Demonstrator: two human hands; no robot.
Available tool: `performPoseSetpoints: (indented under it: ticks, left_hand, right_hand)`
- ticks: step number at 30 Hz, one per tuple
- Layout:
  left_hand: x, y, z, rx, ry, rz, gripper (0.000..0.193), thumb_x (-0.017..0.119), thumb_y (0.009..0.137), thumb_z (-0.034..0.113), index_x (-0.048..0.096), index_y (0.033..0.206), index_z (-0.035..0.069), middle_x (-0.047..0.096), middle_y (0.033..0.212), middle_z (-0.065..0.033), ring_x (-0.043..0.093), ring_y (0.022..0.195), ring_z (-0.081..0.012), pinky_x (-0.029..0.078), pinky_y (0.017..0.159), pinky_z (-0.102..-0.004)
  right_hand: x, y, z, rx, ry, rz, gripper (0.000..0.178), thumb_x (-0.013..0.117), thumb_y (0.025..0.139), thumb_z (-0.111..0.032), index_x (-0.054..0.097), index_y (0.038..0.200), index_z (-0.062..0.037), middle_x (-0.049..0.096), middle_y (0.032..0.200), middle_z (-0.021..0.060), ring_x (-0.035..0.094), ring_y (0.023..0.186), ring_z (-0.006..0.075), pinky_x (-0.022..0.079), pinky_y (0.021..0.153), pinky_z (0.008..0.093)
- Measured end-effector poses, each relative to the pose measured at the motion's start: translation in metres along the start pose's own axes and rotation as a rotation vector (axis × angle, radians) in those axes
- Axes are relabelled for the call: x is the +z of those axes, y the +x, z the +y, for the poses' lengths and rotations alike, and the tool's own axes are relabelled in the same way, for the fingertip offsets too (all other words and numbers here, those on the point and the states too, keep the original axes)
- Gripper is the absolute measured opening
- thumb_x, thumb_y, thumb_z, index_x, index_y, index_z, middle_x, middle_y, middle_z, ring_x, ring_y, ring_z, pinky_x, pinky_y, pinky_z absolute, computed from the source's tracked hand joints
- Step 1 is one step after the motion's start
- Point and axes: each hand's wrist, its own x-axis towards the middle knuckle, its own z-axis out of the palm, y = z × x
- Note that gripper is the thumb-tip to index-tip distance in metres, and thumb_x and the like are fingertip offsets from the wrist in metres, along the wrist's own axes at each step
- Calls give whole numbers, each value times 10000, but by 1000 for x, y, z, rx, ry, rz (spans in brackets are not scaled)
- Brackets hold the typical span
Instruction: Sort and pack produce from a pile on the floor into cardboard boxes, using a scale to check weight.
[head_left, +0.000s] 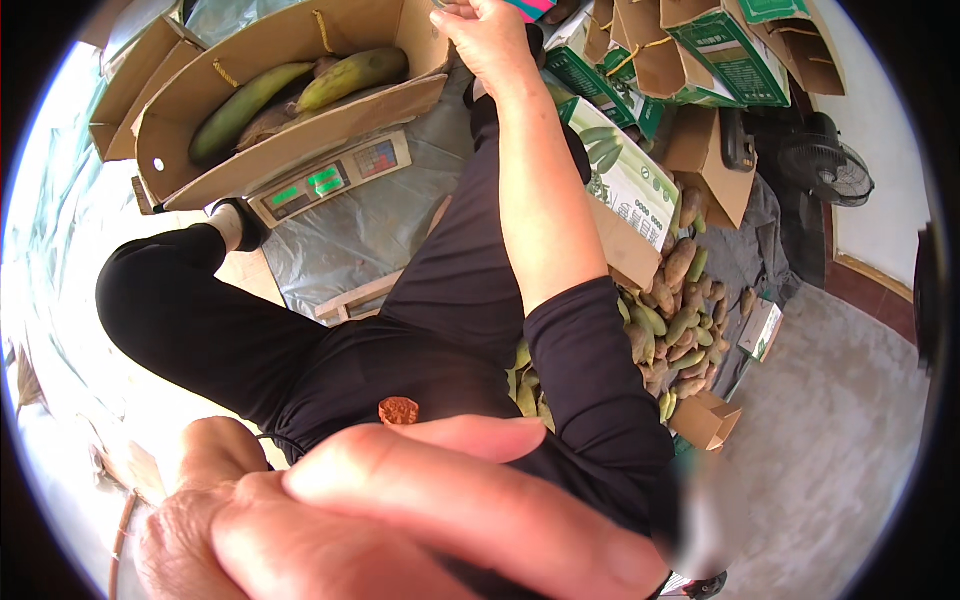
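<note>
My left hand (330, 520) fills the lower middle, very close and partly blurred. Its fingers stretch to the right, a gap shows between them, and nothing is seen in it. My right hand (490, 45) is at the top edge, beside the right end of an open cardboard box (310, 125). Its fingers are bent together; what they hold, if anything, is cut off. Inside the box lie long green fruits (352, 78) and brownish ones. The box rests on a digital scale (330, 180) with lit green displays.
Right of my legs lies a pile of green and brown oblong fruits (680, 330). Open green and white cartons (725, 60) stand behind it, with a printed carton (625, 180) nearer. A black fan (825, 165) stands by the wall. A reddish-brown round piece (398, 410) lies against my clothes.
</note>
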Motion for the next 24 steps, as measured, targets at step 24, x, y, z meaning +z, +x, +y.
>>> performPoseSetpoints:
  ticks: [24]
  left_hand:
    - [3, -12, 44, -229, 125, 158, 421, 628, 848, 375, 561, 1077, 29, 479, 1047, -130, 507, 1033, -302, 307, 895, -526]
  right_hand:
    - [6, 5, -2, -9, -63, 4, 323, 658, 790, -114, 613, 1068, 44, 673, 905, 126, 632, 831, 183, 495, 748, 302]
